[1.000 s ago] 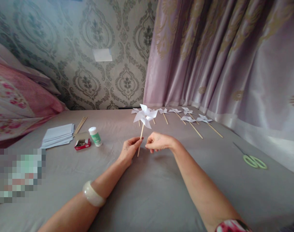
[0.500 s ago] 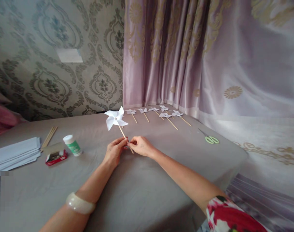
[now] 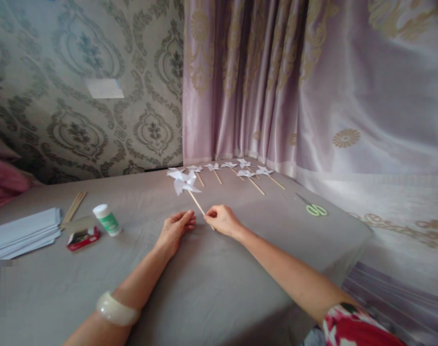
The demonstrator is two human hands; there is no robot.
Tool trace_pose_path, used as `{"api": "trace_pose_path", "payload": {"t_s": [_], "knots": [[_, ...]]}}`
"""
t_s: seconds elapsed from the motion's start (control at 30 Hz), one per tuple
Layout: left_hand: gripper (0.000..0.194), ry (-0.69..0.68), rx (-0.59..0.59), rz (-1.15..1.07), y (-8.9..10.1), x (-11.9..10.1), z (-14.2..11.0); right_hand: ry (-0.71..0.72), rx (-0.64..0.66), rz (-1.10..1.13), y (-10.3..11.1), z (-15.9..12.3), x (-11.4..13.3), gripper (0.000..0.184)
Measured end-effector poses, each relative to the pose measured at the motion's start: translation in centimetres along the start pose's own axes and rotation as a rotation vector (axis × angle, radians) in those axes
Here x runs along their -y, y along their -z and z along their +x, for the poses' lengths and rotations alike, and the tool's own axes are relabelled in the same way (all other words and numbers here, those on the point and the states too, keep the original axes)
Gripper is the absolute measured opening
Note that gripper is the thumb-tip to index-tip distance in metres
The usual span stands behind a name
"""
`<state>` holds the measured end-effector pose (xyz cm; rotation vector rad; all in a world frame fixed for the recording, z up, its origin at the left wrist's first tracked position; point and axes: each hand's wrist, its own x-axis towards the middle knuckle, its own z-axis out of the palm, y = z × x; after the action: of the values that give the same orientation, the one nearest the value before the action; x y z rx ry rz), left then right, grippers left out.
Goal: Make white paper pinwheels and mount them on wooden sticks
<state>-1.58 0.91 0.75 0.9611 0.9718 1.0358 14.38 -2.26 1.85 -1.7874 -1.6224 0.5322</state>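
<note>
Pinching the slim pale wooden stick (image 3: 197,202) near its lower end, thumb against fingers, in the bare right hand (image 3: 224,220), with the stick's tip just showing below the grip. Bearing alone, at the upper end, a white folded-paper pinwheel (image 3: 185,182), tilted up and to the left, apparently clear of the grey cloth-covered surface (image 3: 204,293).

Half a second ago, held with both hands on the stick; now let go by the left hand (image 3: 175,231), resting near the right with fingers loosely curled and gripping nothing visible. Shifted slightly to the right with the handover. Judging by that, now under the right hand's sole control, with the left free.

Backed by seven more white paper pinwheels (image 3: 245,173) on sticks, spread toward the lilac patterned curtain (image 3: 200,105), with one partly hidden behind the held blades. Flanked well to the right by scissors with pale green loop handles (image 3: 316,210); to the left by a white bottle with a green label (image 3: 108,222), a small red open-topped box (image 3: 83,239) with unclear contents, loose bare wooden sticks (image 3: 73,210) and a stack of white paper (image 3: 26,230).
</note>
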Motion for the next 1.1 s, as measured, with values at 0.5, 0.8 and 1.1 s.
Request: {"api": "trace_pose_path", "payload": {"t_s": [0.5, 0.8, 1.1], "knots": [[0.043, 0.014, 0.073, 0.134, 0.3, 0.3, 0.4, -0.308, -0.236, -0.343, 6.9, 5.8, -9.3, 0.022], [0.041, 0.001, 0.105, 0.186, 0.5, 0.5, 0.6, -0.364, -0.207, -0.417, 6.6, 7.7, -9.7, 0.026], [0.042, -0.007, 0.118, 0.212, 0.5, 0.5, 0.4, -0.398, -0.191, -0.480, 6.9, 8.5, -9.5, 0.027]]}}
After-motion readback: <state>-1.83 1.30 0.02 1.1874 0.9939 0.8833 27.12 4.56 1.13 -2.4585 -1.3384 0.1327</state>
